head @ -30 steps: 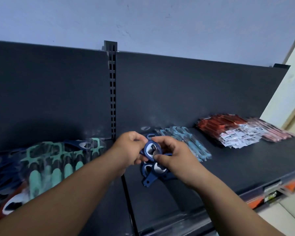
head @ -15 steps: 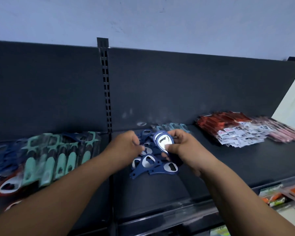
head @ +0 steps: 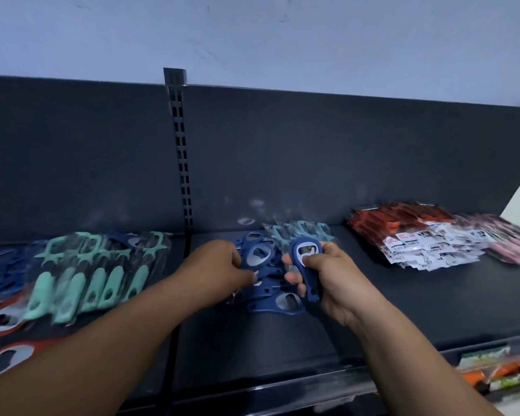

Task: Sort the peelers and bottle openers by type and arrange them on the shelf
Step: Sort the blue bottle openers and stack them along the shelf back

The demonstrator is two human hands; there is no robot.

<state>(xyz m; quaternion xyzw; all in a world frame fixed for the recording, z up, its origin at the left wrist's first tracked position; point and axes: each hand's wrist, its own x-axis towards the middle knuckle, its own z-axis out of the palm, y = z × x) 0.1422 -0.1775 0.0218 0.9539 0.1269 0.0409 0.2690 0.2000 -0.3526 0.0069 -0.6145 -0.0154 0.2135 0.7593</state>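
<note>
My right hand [head: 330, 277] grips a blue bottle opener [head: 306, 259] upright, thumb on its metal head. Just left of it, my left hand [head: 222, 265] has its curled fingers in a pile of blue bottle openers [head: 264, 283] lying on the dark shelf [head: 403, 298]; one opener [head: 257, 253] stands against its fingertips. Behind the pile lie light-blue packaged peelers [head: 300, 231]. Teal peelers in clear wrap [head: 87, 274] lie on the left shelf section, with red bottle openers [head: 3, 322] at the near left.
Red packaged items with white labels [head: 409, 232] and pink ones [head: 505, 238] lie at the right of the shelf. A slotted upright [head: 182, 157] divides the two shelf sections. More goods [head: 493, 370] show on a lower shelf at the bottom right.
The right hand has turned its blue opener upright and drawn it slightly right of the pile. The left hand has reached further into the pile. The camera shifted a little left.
</note>
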